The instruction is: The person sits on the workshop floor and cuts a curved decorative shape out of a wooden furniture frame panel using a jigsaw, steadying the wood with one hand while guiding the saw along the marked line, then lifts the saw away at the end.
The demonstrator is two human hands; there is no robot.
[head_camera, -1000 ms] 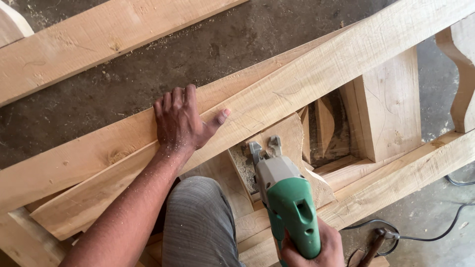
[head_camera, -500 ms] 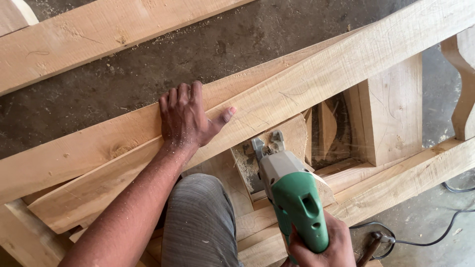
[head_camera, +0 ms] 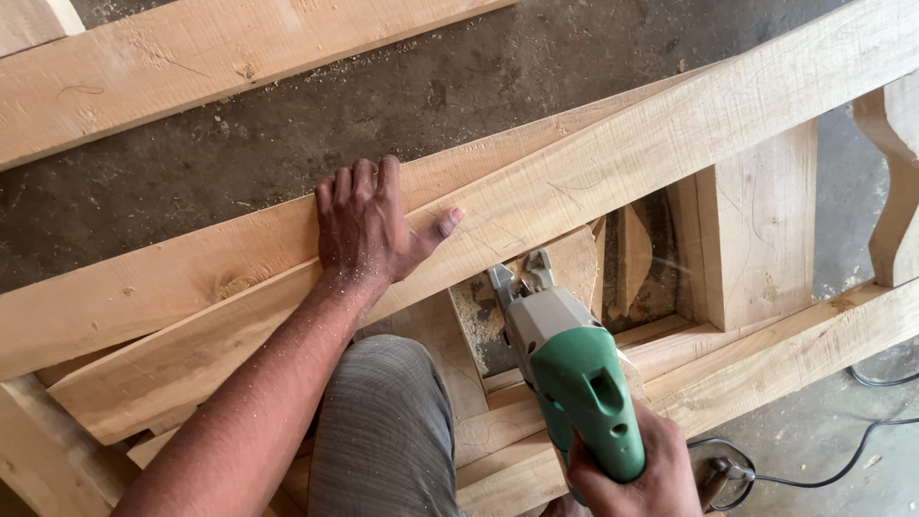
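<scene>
My left hand [head_camera: 369,222] lies flat, fingers spread, on a long pale wooden plank [head_camera: 613,163] that runs diagonally from lower left to upper right. It presses the plank down where it overlaps a second plank [head_camera: 172,287]. My right hand [head_camera: 637,474] grips the rear handle of a green and grey power saw [head_camera: 574,369]. The saw's metal front [head_camera: 517,280] sits at the lower edge of the top plank, just right of my left thumb. Sawdust speckles my left forearm.
Another plank [head_camera: 220,57] lies across the top left on the dusty concrete floor [head_camera: 459,91]. A thick wooden block [head_camera: 756,230] and a shaped leg [head_camera: 895,191] stand right. A black cable [head_camera: 842,460] loops at the lower right. My grey-trousered knee [head_camera: 383,431] is below.
The saw and my right hand have shifted slightly right along the plank's edge. My left hand stays pressed on the plank in the same spot.
</scene>
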